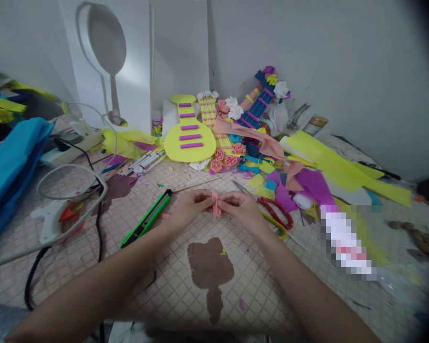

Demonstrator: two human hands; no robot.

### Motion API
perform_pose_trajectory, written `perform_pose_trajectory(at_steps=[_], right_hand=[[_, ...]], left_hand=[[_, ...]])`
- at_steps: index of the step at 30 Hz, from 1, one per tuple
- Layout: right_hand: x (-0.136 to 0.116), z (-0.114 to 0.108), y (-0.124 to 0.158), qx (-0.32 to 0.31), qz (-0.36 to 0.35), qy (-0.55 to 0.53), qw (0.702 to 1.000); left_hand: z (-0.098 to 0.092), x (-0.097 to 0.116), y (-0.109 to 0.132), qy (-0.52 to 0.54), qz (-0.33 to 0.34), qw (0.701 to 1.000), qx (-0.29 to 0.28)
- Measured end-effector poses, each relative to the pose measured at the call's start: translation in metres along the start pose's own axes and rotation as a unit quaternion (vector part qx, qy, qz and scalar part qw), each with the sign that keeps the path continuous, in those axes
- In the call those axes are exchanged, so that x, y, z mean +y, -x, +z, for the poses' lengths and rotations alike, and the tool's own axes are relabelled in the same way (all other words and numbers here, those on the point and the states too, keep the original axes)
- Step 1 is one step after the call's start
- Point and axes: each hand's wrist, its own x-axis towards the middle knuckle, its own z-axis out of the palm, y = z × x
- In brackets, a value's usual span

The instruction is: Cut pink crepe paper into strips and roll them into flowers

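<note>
Between my two hands is a small piece of pink crepe paper (216, 206), held a little above the middle of the tabletop. My left hand (193, 206) pinches its left side with thumb and fingers. From the other side, my right hand (241, 207) is closed on it in the same way. A green box cutter (146, 219) lies left of my left hand, with a thin wooden stick (196, 184) just beyond. Partly behind my right wrist are scissors with red handles (280, 213).
A yellow paper guitar shape (190, 138) with purple strips leans at the back beside decorated guitars and paper flowers (224, 161). Paper scraps (314, 186) cover the right. At left are a white glue gun (52, 221), cables (99, 228), blue paper (16, 166) and markers (148, 161).
</note>
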Motion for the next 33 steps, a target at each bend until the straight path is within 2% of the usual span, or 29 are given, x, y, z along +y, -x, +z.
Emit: perform_pose_trajectory(at_steps=[5,21,26,33], right_hand=[[0.0017,-0.0001,-0.0001,-0.006,-0.002,0.007,1.000],[-0.0035,0.0034,0.0032,0.005,-0.005,0.040,0.999],[-0.0022,0.0029,0.0029,-0.002,-0.016,0.035,0.999],[-0.0003,0.0034,0.0028,-0.010,-0.015,0.038,0.999]], left_hand=[[0.0010,-0.0013,-0.0008,0.012,-0.014,1.000,0.022],[0.0033,-0.0022,0.0001,0.025,-0.024,0.999,0.034],[0.0055,0.0025,0.0011,0.046,-0.011,0.996,0.070],[0.0052,0.0034,0.0016,0.053,0.010,0.996,0.073]])
